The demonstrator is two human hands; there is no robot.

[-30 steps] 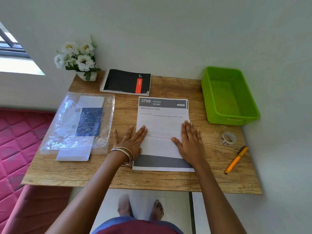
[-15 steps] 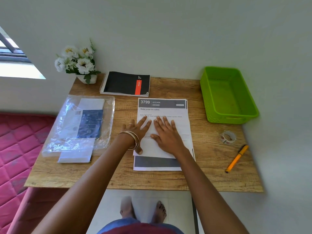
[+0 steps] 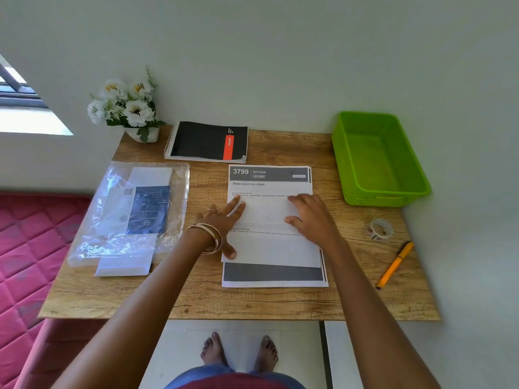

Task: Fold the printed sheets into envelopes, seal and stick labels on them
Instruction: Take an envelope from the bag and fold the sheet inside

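Leftmost on the wooden table [image 3: 196,299] lies a crinkled clear plastic packet of white envelopes [image 3: 129,211], glossy and limp, with one plain envelope poking out of its near end. Behind it stand a small white pot of white artificial flowers [image 3: 126,108] and a black spiral-bound notebook with a red stripe [image 3: 207,141]. Next comes the left hand [image 3: 222,223], bangles at the wrist, fingers straight and flat on the left margin of the white printed sheet with grey bands top and bottom [image 3: 269,248], thumb down near the sheet's left edge. The sheet sits mid-table, long axis running away from the person, thin and matte; a soft crease line seems to cross it about the middle, and a second sheet's edge peeks out beneath on the right and near sides. The right hand [image 3: 311,217] rests on the sheet's right half, fingers spread and gently bent, pressing rather than pinching. Both hands lie over the crease, so the fold runs straight between them; the near edge is closest to the body and either hand could reach it, which is probably what the next fold needs. Farther right are a bright green perforated plastic basket [image 3: 379,189], a small roll of patterned tape [image 3: 379,228], and an orange pen [image 3: 394,265].
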